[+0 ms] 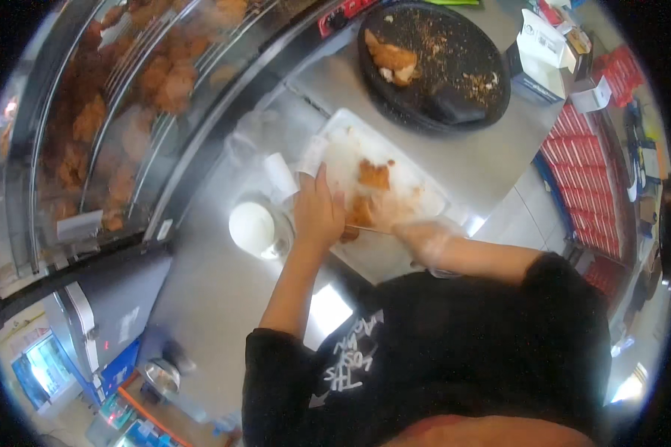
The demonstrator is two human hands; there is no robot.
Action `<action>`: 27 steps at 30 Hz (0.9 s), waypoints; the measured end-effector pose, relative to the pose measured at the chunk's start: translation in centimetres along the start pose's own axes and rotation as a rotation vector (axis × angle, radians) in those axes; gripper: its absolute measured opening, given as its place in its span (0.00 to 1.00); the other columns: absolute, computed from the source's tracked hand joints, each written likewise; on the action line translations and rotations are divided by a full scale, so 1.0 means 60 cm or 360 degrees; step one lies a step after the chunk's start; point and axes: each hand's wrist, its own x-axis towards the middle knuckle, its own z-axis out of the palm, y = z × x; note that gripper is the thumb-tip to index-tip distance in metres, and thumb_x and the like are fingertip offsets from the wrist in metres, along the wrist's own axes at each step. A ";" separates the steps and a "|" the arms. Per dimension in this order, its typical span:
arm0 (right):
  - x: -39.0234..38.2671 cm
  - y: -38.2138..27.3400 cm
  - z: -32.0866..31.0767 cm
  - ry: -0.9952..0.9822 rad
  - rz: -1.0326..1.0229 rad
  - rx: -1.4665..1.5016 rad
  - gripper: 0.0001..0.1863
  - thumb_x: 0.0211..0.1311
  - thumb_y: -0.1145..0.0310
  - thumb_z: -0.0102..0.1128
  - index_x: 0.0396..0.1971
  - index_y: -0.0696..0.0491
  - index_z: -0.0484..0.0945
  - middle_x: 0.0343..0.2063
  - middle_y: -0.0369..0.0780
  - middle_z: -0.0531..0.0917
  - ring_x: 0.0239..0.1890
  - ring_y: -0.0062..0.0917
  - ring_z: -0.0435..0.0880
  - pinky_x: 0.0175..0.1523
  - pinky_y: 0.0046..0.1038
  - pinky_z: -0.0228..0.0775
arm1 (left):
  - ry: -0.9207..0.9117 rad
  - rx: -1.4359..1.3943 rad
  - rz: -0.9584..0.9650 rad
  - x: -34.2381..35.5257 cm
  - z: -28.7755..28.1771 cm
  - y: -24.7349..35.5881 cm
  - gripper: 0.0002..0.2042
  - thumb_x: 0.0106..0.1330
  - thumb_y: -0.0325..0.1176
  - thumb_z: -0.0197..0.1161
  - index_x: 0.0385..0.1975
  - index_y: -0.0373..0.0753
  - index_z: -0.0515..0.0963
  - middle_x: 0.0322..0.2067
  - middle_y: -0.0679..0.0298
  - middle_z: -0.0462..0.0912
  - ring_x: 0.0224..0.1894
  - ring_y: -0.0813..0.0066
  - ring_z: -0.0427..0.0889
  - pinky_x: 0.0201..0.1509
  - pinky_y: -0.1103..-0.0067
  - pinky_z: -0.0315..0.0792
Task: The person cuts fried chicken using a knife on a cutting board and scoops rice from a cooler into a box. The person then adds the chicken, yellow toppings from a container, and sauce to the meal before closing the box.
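A shallow white tray lies on the metal counter in front of me, its bottom smeared with crumbs and orange-brown stains. One flat orange-brown fried piece is near its middle, and a second fried piece is close to my left thumb. My left hand is at the tray's left side, its fingers closed on what looks like a piece of white paper. Over the near edge, my right hand is smeared by motion. A thin straight edge runs leftward from it; I cannot make out what it belongs to.
A white cup stands left of my left hand. Beyond the tray is a round black pan with a fried piece and crumbs. A glass case of fried food runs along the left. An open box stands far right.
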 end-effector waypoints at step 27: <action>0.184 -0.014 -0.013 0.0508 -0.1092 -0.0286 0.07 0.51 0.67 0.50 0.27 0.52 0.76 0.28 0.42 0.78 0.35 0.37 0.77 0.40 0.40 0.71 | 0.1798 -0.1354 -0.1432 -0.314 -0.152 0.206 0.22 0.65 0.40 0.44 0.54 0.34 0.67 0.56 0.52 0.66 0.58 0.58 0.65 0.63 0.67 0.56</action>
